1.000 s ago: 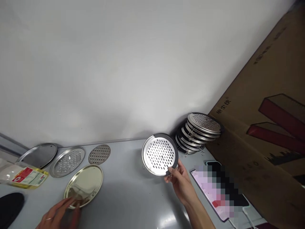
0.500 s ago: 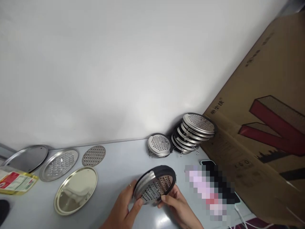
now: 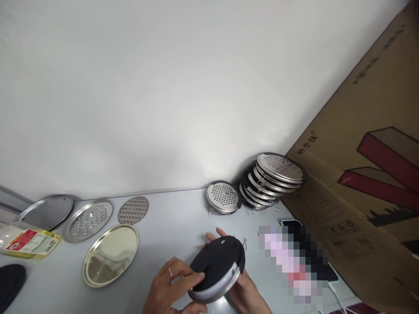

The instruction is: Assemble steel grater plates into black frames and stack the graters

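Above the grey table (image 3: 160, 237), a round black metal-rimmed disc (image 3: 218, 264) is between the bare left hand (image 3: 172, 285) and bare right hand (image 3: 247, 293). Behind it, a round silver-and-black metal grater (image 3: 224, 196) lies just left of a stack of round silver-and-black metal graters (image 3: 279, 168). To the left, a round gold-toned metal plate (image 3: 111, 257) lies before a round grey perforated disc (image 3: 133, 210).

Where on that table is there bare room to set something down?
The widest bare patch of the table lies between the gold disc and perforated plate on the left and the small round grater on the right, beyond the left hand. Crowded: the left end, around the packet, and the right corner, with stacked graters by the cardboard box.
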A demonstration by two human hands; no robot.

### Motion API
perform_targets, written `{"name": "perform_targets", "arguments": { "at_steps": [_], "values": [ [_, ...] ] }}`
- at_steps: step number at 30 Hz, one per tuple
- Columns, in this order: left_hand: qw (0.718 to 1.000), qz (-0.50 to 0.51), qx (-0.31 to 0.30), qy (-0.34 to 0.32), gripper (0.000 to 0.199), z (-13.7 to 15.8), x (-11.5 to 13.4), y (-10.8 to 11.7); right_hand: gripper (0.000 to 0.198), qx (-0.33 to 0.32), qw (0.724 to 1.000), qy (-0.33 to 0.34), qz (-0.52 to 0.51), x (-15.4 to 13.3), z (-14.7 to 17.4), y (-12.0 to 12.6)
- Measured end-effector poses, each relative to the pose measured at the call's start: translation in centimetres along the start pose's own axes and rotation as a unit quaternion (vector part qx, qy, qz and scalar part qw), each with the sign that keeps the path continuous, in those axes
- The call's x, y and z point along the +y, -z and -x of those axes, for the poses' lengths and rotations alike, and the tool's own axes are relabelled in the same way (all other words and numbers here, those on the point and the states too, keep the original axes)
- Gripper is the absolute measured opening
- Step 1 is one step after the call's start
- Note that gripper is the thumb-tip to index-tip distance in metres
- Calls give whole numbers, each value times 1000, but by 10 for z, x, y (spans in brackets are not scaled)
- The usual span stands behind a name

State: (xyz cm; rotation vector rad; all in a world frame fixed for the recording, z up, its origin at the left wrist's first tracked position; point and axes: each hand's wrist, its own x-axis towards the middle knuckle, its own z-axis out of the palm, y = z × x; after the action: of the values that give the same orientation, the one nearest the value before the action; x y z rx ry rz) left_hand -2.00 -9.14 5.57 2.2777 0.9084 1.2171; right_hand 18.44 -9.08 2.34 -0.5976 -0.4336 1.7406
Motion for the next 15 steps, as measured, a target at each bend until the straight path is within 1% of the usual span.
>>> {"name": "perform_targets", "arguments": {
  "at_steps": [1, 3, 5, 7, 10, 12, 15],
  "values": [
    [1000, 23, -4, 13, 39, 2, 2, -4, 100, 8, 1000, -4, -23, 3, 0, -2],
    [996, 68, -13, 51, 32, 6, 4, -13, 89, 20, 997, -17, -67, 9, 2, -4],
    [991, 96, -35, 87, 34, 11, 5, -23, 80, 18, 995, -33, -92, 14, 5, -3],
    [984, 107, -68, 123, 42, 14, 4, -30, 81, 16, 993, -64, -96, 18, 12, -1],
    [972, 119, -96, 177, 49, 14, 5, -33, 86, 45, 988, -119, -89, 21, 23, 2],
    [966, 124, -94, 206, 49, 11, 5, -33, 88, 63, 986, -133, -82, 20, 29, 2],
    [960, 113, -66, 246, 49, 10, 5, -33, 87, 53, 988, -128, -70, 15, 31, -3]
  ]
}}
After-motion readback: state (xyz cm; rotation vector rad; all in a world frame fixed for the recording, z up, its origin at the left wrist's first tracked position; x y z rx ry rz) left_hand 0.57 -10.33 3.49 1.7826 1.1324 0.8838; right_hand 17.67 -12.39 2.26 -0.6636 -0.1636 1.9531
